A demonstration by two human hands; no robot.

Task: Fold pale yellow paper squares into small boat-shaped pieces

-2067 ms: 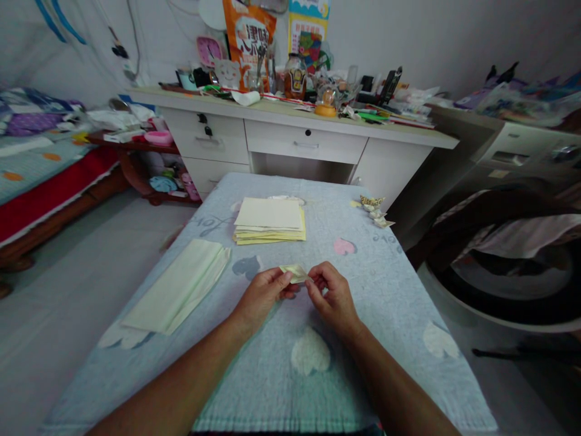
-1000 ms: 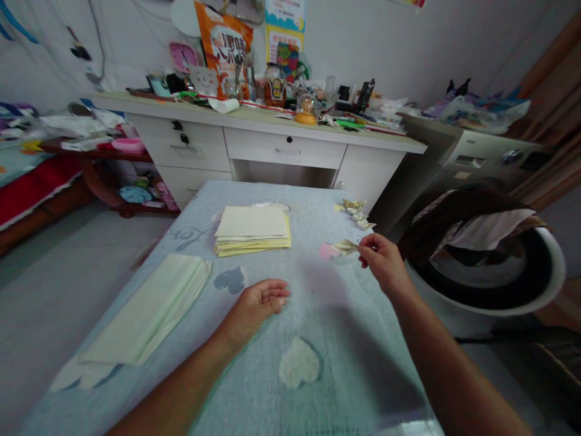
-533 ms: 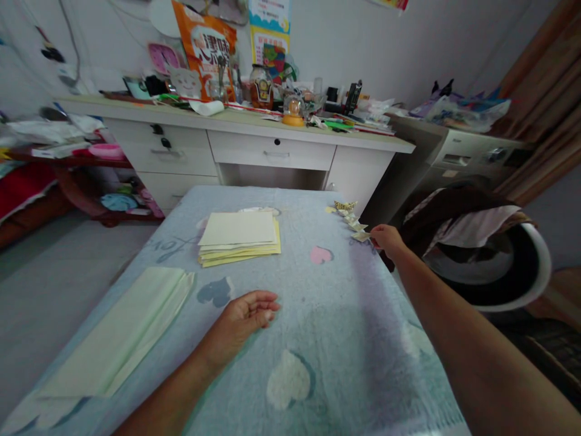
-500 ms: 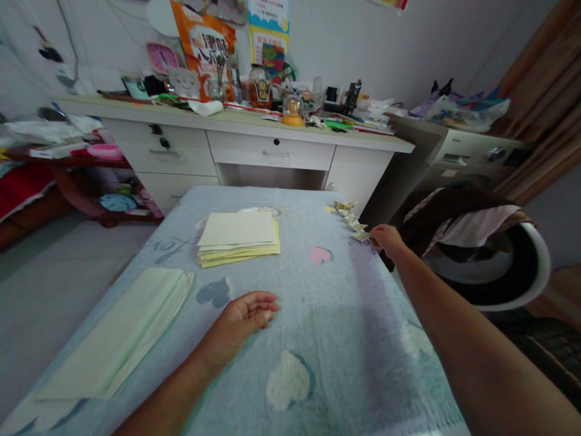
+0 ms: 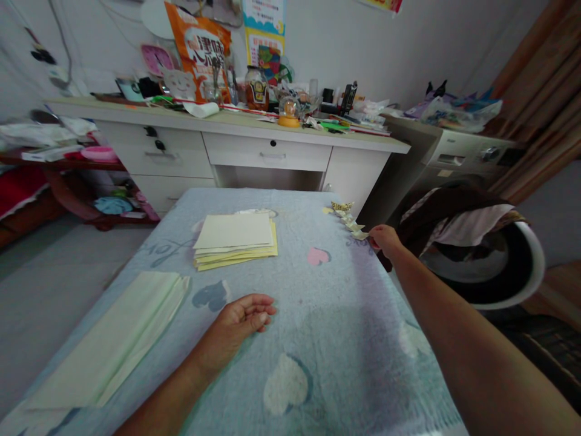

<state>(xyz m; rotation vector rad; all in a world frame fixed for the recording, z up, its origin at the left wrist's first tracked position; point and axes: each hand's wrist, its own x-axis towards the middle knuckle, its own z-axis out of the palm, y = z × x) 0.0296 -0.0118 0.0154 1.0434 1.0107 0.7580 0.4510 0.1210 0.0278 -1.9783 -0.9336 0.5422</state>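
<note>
My right hand (image 5: 384, 238) reaches to the right edge of the cloth-covered table, its fingertips pinched on the near end of a row of small folded paper pieces (image 5: 353, 225). The pieces are pale and overlap one another, and a black-and-yellow patterned piece (image 5: 342, 206) lies at the far end. My left hand (image 5: 247, 315) rests on the blue cloth (image 5: 336, 339) with loosely bent fingers and holds nothing. Beyond it lies a stack of cream and yellow paper sheets (image 5: 233, 233). To its left is a long folded bundle of pale green paper (image 5: 109, 339).
A white desk (image 5: 272, 145) crowded with jars, a clock and bags stands behind the table. On the right is a washing machine (image 5: 454, 157) with its round door (image 5: 535, 260) open and clothes hanging out. A low wooden shelf (image 5: 86, 206) is at the left.
The view has shifted slightly, so everything sits a little farther left. My right hand stays at the end of the paper row, and my left hand keeps its place on the cloth.
</note>
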